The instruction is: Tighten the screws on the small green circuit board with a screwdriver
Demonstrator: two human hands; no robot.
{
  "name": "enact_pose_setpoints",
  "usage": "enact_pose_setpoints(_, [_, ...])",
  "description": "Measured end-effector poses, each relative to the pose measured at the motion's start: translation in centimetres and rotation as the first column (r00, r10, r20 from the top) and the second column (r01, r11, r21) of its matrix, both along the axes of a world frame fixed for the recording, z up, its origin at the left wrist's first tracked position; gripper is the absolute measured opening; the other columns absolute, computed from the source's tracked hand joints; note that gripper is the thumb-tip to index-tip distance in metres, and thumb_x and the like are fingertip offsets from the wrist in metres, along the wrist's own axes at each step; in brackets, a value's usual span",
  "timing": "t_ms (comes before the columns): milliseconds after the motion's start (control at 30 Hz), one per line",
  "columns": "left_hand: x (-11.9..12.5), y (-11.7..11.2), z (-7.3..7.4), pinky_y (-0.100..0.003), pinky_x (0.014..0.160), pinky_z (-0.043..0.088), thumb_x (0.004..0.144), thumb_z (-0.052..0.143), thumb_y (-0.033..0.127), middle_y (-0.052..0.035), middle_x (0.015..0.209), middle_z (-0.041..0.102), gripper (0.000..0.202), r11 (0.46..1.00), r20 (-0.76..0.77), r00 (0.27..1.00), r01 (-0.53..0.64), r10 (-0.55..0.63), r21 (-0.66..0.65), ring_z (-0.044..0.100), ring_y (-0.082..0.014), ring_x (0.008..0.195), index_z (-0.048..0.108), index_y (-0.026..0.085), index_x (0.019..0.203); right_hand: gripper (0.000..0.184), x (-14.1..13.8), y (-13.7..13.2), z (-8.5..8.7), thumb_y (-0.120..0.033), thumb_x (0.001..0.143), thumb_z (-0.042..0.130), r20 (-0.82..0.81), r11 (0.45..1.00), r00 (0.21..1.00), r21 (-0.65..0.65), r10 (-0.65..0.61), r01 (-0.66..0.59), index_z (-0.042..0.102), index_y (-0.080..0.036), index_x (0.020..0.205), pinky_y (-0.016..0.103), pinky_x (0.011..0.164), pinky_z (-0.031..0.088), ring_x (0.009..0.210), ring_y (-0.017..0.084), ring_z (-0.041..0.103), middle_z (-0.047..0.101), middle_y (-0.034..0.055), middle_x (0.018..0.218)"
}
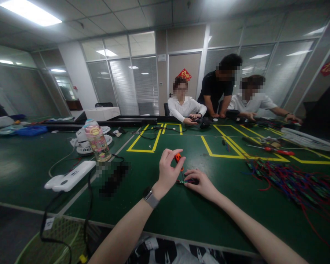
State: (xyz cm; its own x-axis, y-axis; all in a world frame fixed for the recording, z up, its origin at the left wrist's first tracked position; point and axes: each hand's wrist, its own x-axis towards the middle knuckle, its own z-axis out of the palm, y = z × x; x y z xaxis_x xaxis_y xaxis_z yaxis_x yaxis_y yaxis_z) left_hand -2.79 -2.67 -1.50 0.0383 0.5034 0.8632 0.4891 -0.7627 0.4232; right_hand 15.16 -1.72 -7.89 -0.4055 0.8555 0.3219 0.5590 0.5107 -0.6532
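My left hand (pixel 171 169) holds an orange-handled screwdriver (pixel 178 157) upright, fingers curled around the handle. Its thin shaft points down at a small green circuit board (pixel 180 182) lying low over the green table. My right hand (pixel 199 183) pinches that board at its right end, and the fingers hide part of it. Dark wires show under the right palm. To the right a large tangle of red and blue wires with green boards (pixel 288 179) is spread on the table.
A drink bottle (pixel 98 141) stands left, before a white fan (pixel 82 143). Nearer lies a white device (pixel 74 176) with a black cable. Red-handled tools (pixel 279 151) and a white plastic panel (pixel 309 139) lie right. Several people work across the table. A green basket (pixel 55 238) stands below the edge.
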Motion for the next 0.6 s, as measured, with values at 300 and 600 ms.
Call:
enact_pose_setpoints(300, [0.18,-0.29,-0.08,-0.029,0.079,0.047,0.098,0.045,0.022,-0.0044,0.095,0.058,0.031,0.998,0.006,0.998,0.060,-0.060,-0.025,0.057,-0.0160,0.087,0.055,0.021,0.128,0.010,-0.05,0.00,0.04,-0.028,0.076,0.071,0.000,1.000,1.000,0.010,-0.006,0.006,0.075,-0.023,0.084,0.058,0.112,0.019,0.113,0.028,0.060,0.070,0.0093,0.111])
enact_pose_setpoints(600, [0.12,-0.33,0.14,-0.031,0.084,0.048,0.099,0.038,0.020,-0.0070,0.105,0.058,0.035,0.995,-0.003,0.995,0.096,-0.096,-0.013,0.057,-0.0169,0.096,0.053,0.022,0.131,0.009,-0.07,0.03,-0.01,-0.027,0.076,0.072,-0.010,1.000,1.000,0.014,-0.008,0.008,0.075,-0.023,0.083,0.058,0.112,0.018,0.111,0.027,0.061,0.070,0.0092,0.111])
